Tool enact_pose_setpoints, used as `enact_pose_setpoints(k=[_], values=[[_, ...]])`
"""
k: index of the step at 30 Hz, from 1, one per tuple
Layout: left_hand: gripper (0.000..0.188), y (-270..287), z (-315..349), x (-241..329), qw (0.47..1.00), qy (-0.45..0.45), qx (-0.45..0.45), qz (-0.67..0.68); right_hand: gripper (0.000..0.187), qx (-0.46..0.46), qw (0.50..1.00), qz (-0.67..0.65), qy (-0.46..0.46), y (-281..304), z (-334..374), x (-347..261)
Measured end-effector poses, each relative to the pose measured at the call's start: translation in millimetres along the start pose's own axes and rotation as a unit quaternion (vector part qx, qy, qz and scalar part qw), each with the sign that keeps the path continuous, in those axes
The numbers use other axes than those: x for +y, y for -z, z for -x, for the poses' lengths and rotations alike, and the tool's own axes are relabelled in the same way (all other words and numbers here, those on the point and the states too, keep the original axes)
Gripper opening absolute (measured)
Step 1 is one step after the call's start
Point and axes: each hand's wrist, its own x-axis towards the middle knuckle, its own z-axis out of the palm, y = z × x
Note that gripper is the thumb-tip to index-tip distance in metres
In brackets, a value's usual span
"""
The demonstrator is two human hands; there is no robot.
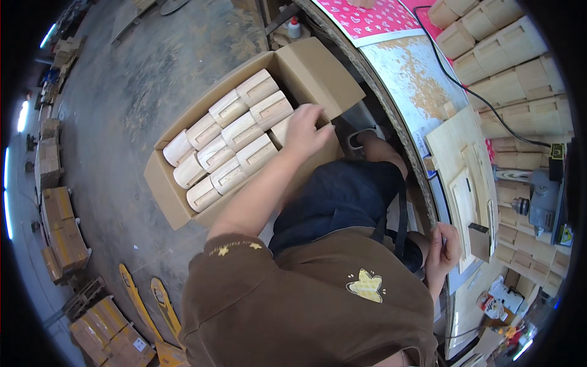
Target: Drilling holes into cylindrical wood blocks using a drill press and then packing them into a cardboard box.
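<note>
Inside an open cardboard box point(160, 194), several pale wooden cylinders point(241, 131) with rectangular recesses lie in close rows. My left hand point(306, 133) reaches over the near right part of the box, fingers curled round the end of one wooden cylinder point(280, 129). The hand covers part of that piece, and its fingertips are partly hidden. At the edge of the workbench point(422, 180) on the right is my right hand point(443, 249), with its fingers bent together. Whatever it may be holding there cannot be made out.
Wooden boards point(460, 156) lie on the bench, and more wooden cylinders point(502, 46) are stacked behind them. A black cable point(449, 76) crosses the bench near a grey power tool point(538, 205). A yellow pallet jack point(162, 306) and cardboard cartons point(66, 226) stand at the left.
</note>
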Motion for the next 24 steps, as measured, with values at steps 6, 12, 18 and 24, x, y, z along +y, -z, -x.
enact_pose_setpoints(k=[6, 12, 18, 24], values=[[0.041, 172, 91, -155, 0.853, 0.269, 0.43, -0.123, 0.009, -0.217, 0.972, -0.059, 0.07, -86, -34, 9], [0.051, 298, 274, -191, 0.483, 0.768, 0.409, -0.101, 0.043, -0.33, 0.891, -0.204, -0.234, -191, -81, 73], [0.055, 266, 359, -221, 0.279, 0.565, 0.637, 0.444, 0.078, -0.291, 0.779, -0.309, -0.462, -258, -145, 53], [0.042, 306, 302, -178, 0.626, 0.464, 0.403, 0.48, 0.069, -0.258, 0.706, -0.488, -0.443, -277, -177, 58]])
